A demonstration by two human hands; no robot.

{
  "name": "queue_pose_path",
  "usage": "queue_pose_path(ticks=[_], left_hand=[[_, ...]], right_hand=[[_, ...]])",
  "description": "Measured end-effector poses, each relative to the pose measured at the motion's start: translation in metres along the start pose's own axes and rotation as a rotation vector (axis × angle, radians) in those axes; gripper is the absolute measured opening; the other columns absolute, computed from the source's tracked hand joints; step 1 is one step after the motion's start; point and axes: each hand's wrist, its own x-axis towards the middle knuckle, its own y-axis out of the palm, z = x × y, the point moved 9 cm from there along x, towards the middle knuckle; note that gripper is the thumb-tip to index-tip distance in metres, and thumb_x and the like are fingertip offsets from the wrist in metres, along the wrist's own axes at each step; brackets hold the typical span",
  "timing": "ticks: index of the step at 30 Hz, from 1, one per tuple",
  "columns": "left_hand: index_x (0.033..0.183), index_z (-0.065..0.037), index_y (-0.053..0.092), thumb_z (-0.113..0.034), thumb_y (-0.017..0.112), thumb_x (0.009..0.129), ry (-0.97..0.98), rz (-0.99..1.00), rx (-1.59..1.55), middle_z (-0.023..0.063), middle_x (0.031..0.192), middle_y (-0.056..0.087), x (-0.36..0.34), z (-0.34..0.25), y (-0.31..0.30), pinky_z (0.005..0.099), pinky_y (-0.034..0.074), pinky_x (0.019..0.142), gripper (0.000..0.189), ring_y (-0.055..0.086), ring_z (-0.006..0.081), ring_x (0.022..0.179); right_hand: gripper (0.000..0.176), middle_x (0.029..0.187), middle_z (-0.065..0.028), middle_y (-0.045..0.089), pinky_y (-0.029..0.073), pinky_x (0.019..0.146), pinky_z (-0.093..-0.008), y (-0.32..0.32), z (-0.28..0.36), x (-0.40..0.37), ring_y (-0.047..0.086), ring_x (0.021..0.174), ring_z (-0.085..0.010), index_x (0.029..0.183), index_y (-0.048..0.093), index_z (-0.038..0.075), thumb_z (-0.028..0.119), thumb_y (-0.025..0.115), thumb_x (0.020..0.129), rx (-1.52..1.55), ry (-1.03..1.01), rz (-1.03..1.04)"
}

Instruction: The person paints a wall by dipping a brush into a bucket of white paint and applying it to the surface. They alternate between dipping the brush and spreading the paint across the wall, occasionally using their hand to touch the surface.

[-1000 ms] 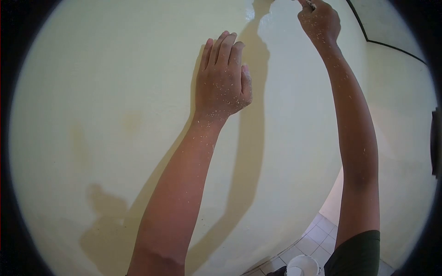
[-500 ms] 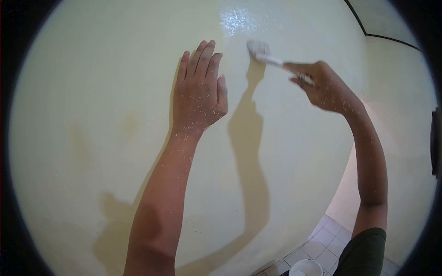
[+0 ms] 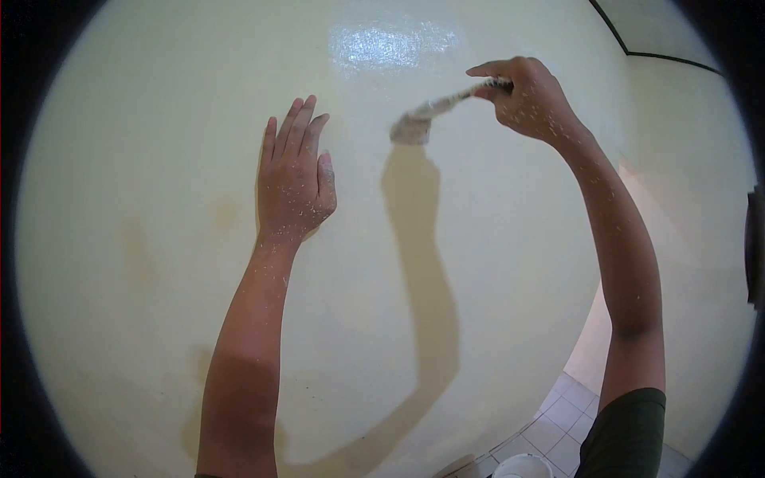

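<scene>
My left hand (image 3: 293,171) lies flat on the pale yellow wall (image 3: 335,319), its fingers pointing up and somewhat apart. White paint specks dot its back and the forearm. Up and to the right, my right hand (image 3: 530,99) is closed around the handle of a paintbrush (image 3: 414,123). The brush slants down to the left, its bristles touching or very close to the wall. A wet, shiny patch (image 3: 390,46) of paint glistens above the brush. The shadow of my right arm falls down the wall below the bristles.
A white bucket (image 3: 522,467) stands on the tiled floor (image 3: 562,414) at the bottom right. Another wall (image 3: 701,239) lies to the right, with a dark line (image 3: 669,60) along its top. A dark object (image 3: 754,247) shows at the right edge.
My left hand has shifted left and slightly down along the wall. The brush has swept down and left, its head now pointing lower, while my right hand has risen a little.
</scene>
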Motion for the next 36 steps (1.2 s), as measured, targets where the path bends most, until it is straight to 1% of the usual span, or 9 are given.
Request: queue_pose_path(ticks=[7, 9, 12, 16, 19, 23, 29, 32, 36], left_hand=[[0.143, -0.004, 0.051, -0.007, 0.045, 0.093, 0.014, -0.054, -0.066, 0.0127, 0.161, 0.041, 0.009, -0.02, -0.046, 0.0533, 0.017, 0.13, 0.051, 0.033, 0.0299, 0.154], [0.143, -0.003, 0.051, -0.007, 0.044, 0.093, -0.025, -0.02, -0.062, 0.0134, 0.16, 0.041, 0.0, -0.004, -0.006, 0.0534, 0.017, 0.13, 0.05, 0.033, 0.0303, 0.154], [0.143, -0.003, 0.052, -0.007, 0.044, 0.094, -0.031, -0.039, -0.056, 0.0138, 0.16, 0.042, -0.001, -0.002, -0.007, 0.0535, 0.017, 0.13, 0.05, 0.033, 0.0309, 0.153], [0.143, -0.003, 0.052, -0.007, 0.043, 0.094, -0.029, -0.041, -0.051, 0.013, 0.159, 0.042, -0.001, -0.004, -0.007, 0.0534, 0.017, 0.13, 0.049, 0.033, 0.0309, 0.153], [0.143, -0.004, 0.052, -0.008, 0.043, 0.094, -0.027, -0.019, -0.011, 0.0121, 0.16, 0.042, 0.0, -0.004, -0.005, 0.0531, 0.017, 0.13, 0.05, 0.033, 0.0301, 0.153], [0.144, -0.004, 0.052, -0.009, 0.044, 0.095, -0.014, 0.006, 0.023, 0.0115, 0.16, 0.042, 0.002, -0.005, -0.005, 0.0527, 0.017, 0.13, 0.05, 0.032, 0.0287, 0.154], [0.144, -0.005, 0.052, -0.009, 0.042, 0.094, -0.007, 0.017, 0.043, 0.0116, 0.16, 0.042, 0.002, -0.003, -0.002, 0.0524, 0.017, 0.13, 0.051, 0.031, 0.0285, 0.154], [0.144, -0.005, 0.052, -0.009, 0.042, 0.094, -0.006, 0.019, 0.056, 0.0118, 0.16, 0.042, 0.002, -0.004, -0.003, 0.0522, 0.017, 0.13, 0.051, 0.031, 0.0285, 0.154], [0.144, -0.004, 0.052, -0.009, 0.042, 0.094, -0.002, 0.012, 0.04, 0.0121, 0.159, 0.043, 0.002, -0.004, -0.006, 0.0522, 0.017, 0.13, 0.051, 0.031, 0.0284, 0.154]], right_hand=[[0.023, 0.088, -0.0161, 0.074, 0.054, 0.07, -0.0461, -0.07, -0.008, 0.055, 0.068, 0.077, -0.0384, 0.113, 0.078, 0.013, 0.013, 0.068, 0.092, -0.128, 0.025, -0.446], [0.02, 0.086, -0.0164, 0.073, 0.05, 0.064, -0.0462, -0.019, -0.018, 0.083, 0.062, 0.069, -0.0397, 0.114, 0.077, 0.014, 0.018, 0.066, 0.098, -0.163, -0.06, -0.597], [0.021, 0.097, -0.0176, 0.077, 0.059, 0.08, -0.0462, -0.032, -0.019, 0.093, 0.075, 0.088, -0.0356, 0.11, 0.078, 0.01, 0.011, 0.065, 0.094, -0.095, 0.065, -0.523], [0.025, 0.097, -0.0151, 0.078, 0.061, 0.081, -0.0429, -0.036, -0.014, 0.082, 0.076, 0.088, -0.0307, 0.114, 0.077, 0.009, 0.008, 0.068, 0.091, -0.252, 0.117, -0.338], [0.022, 0.085, -0.0187, 0.071, 0.05, 0.065, -0.0466, -0.005, -0.038, 0.073, 0.062, 0.069, -0.0394, 0.117, 0.076, 0.014, 0.014, 0.065, 0.097, -0.185, -0.08, -0.239], [0.026, 0.082, -0.0207, 0.07, 0.05, 0.065, -0.0473, 0.001, -0.032, 0.028, 0.06, 0.067, -0.0392, 0.12, 0.075, 0.011, 0.009, 0.067, 0.095, -0.15, -0.095, -0.041], [0.02, 0.086, -0.0204, 0.072, 0.055, 0.071, -0.0475, 0.007, -0.021, -0.036, 0.068, 0.079, -0.0403, 0.107, 0.078, 0.008, 0.007, 0.069, 0.089, -0.184, -0.004, 0.43], [0.017, 0.088, -0.0195, 0.074, 0.055, 0.074, -0.0461, -0.003, -0.033, -0.046, 0.069, 0.083, -0.0387, 0.099, 0.079, 0.005, 0.002, 0.068, 0.087, -0.137, -0.046, 0.504], [0.021, 0.091, -0.0156, 0.076, 0.056, 0.078, -0.0436, -0.023, -0.048, -0.024, 0.073, 0.089, -0.0334, 0.097, 0.08, 0.004, -0.003, 0.065, 0.084, -0.061, 0.099, 0.299]])
